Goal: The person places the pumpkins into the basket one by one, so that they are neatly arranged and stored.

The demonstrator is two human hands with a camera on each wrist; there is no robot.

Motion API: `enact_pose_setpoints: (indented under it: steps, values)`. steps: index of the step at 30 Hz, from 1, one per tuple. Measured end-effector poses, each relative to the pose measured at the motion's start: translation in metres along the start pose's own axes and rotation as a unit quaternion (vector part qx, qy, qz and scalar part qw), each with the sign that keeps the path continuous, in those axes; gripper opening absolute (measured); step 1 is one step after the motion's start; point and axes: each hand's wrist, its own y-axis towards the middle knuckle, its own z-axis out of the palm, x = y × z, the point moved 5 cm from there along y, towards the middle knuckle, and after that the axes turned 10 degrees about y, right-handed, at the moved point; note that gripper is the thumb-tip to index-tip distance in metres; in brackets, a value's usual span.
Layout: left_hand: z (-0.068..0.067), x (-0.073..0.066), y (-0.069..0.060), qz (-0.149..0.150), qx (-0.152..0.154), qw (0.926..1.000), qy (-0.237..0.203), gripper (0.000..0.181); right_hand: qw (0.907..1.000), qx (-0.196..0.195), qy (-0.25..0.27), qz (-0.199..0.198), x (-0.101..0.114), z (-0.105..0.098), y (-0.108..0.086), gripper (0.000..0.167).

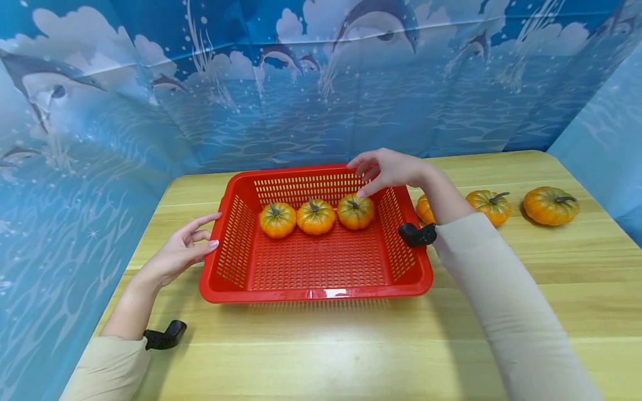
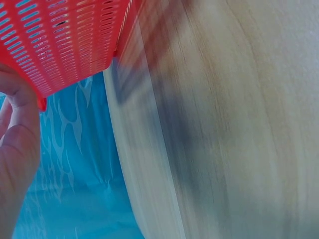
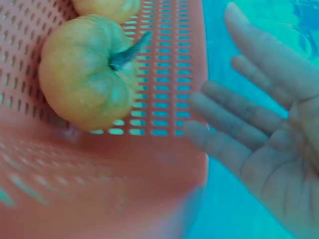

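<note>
A red plastic basket (image 1: 316,294) with slotted walls stands on the wooden table. Along its far side, three small orange pumpkins sit in a row: a left one (image 1: 277,220), a middle one (image 1: 315,217) and a right one (image 1: 355,213). My left hand (image 1: 183,248) holds the basket's left rim, thumb and fingertips at the edge; some fingers are partly hidden. Over the far right corner hovers my right hand (image 1: 388,169), its fingers spread and loosely bent. In the right wrist view its fingers stand apart from the nearest pumpkin (image 3: 89,74), with nothing in them.
On the table to the right of the basket are more pumpkins: one (image 1: 424,210) partly behind the right forearm, another (image 1: 489,206) beside it, and one farther right (image 1: 550,206). A blue dolphin-print curtain (image 1: 301,122) hangs close behind the table.
</note>
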Motion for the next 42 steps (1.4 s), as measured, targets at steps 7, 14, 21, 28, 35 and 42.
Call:
enact_pose_setpoints:
  steps: [7, 14, 21, 28, 35, 42]
  values:
    - [0.000, 0.000, 0.000, 0.000, -0.002, 1.0000, -0.001, 0.057, 0.9961, -0.045, 0.075, -0.013, 0.004, -0.019, -0.017, 0.058]
    - [0.001, 0.000, 0.000, -0.003, -0.001, 1.0000, -0.006, 0.058, 0.9902, -0.085, 0.108, -0.026, -0.002, -0.036, -0.038, 0.054]
    - [0.000, 0.000, 0.001, -0.003, 0.000, 1.0000, -0.004, 0.058, 0.9880, -0.123, 0.091, -0.024, -0.010, -0.055, -0.065, 0.054]
    - [0.001, 0.000, 0.000, -0.004, -0.002, 1.0000, -0.009, 0.058, 0.9852, -0.155, 0.072, -0.014, -0.023, -0.071, -0.092, 0.054]
    - [0.002, 0.000, 0.000, 0.000, 0.001, 1.0000, -0.009, 0.057, 0.9775, -0.195, 0.078, -0.016, -0.042, -0.088, -0.124, 0.053]
    - [0.001, 0.001, 0.000, 0.000, 0.000, 1.0000, -0.004, 0.057, 0.9625, -0.250, 0.103, -0.023, -0.063, -0.105, -0.154, 0.051]
